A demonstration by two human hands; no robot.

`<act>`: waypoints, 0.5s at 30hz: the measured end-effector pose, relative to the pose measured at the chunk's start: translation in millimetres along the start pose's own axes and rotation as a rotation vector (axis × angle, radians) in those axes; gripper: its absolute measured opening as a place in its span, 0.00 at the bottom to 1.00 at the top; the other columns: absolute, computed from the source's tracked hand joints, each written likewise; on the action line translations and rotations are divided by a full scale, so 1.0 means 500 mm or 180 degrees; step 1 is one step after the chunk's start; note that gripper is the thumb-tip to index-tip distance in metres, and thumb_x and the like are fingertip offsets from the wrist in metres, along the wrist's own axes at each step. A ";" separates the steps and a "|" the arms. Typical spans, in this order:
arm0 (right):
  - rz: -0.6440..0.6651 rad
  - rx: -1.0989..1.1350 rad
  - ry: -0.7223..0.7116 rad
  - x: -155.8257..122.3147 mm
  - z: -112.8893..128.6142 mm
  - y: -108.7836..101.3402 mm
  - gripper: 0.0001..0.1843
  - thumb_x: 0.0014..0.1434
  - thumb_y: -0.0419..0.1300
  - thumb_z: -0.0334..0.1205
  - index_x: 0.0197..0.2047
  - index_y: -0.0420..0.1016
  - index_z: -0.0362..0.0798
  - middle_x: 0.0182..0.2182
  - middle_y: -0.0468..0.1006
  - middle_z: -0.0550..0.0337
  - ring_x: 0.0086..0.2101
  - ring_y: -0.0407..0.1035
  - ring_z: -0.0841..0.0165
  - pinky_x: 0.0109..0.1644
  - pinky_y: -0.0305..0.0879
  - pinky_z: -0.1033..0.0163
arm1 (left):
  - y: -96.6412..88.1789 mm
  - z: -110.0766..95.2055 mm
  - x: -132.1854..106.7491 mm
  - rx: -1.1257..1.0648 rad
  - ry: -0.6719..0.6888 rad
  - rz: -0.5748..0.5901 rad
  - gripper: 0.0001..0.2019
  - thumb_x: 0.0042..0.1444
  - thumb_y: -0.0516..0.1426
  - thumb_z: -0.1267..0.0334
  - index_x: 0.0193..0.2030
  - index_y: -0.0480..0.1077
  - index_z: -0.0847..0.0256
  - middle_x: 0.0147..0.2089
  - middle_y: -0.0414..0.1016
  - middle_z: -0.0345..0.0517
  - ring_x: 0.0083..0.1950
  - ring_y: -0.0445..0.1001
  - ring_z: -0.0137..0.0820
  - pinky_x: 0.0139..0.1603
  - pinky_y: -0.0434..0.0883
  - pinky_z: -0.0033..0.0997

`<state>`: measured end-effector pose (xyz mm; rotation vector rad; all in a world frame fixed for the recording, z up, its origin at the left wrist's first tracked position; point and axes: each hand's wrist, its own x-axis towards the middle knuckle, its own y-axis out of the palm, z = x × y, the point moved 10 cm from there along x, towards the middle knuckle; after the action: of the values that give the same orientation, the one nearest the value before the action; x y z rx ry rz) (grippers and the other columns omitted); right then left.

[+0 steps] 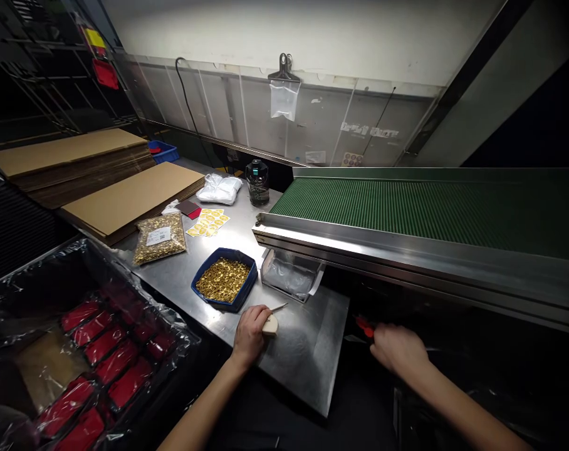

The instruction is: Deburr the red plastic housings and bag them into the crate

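Observation:
My left hand [250, 335] is closed over the metal table's near edge, gripping a cream-coloured rounded block [271, 325]. A thin pointed piece [280, 307] sticks out beyond its fingertips; whether it belongs to the block I cannot tell. Off the table's right edge, my right hand [400, 351] is closed on a small red object [366, 327], mostly hidden by the fingers and shadow. Just ahead of the left hand stands a blue tray [241, 299] holding many small gold-coloured metal pieces [223, 279]. Beside it is a pale open box [291, 275] with clear plastic bags inside.
A green ribbed conveyor [383, 210] runs along the right. Behind the tray lie a bag of gold pieces [160, 237], sticker sheets [208, 222], a white bundle [219, 188], a dark bottle [257, 183] and cardboard stacks [134, 194]. A plastic-lined bin [181, 335] holds several red packages.

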<state>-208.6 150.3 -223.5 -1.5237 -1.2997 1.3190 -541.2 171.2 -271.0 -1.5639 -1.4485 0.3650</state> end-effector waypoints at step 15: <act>0.0533 0.0015 0.0230 -0.006 -0.036 0.035 0.16 0.61 0.52 0.32 0.41 0.81 0.35 0.39 0.83 0.34 0.41 0.78 0.43 0.38 0.64 0.53 | 0.005 -0.012 0.001 -0.0100 0.0022 0.0262 0.15 0.59 0.51 0.76 0.50 0.71 0.59 0.48 0.75 0.52 0.49 0.71 0.43 0.49 0.70 0.42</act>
<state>-187.0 144.8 -235.6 -1.6913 -1.1439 1.3558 -535.1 169.4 -269.7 -1.6521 -1.3934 0.3865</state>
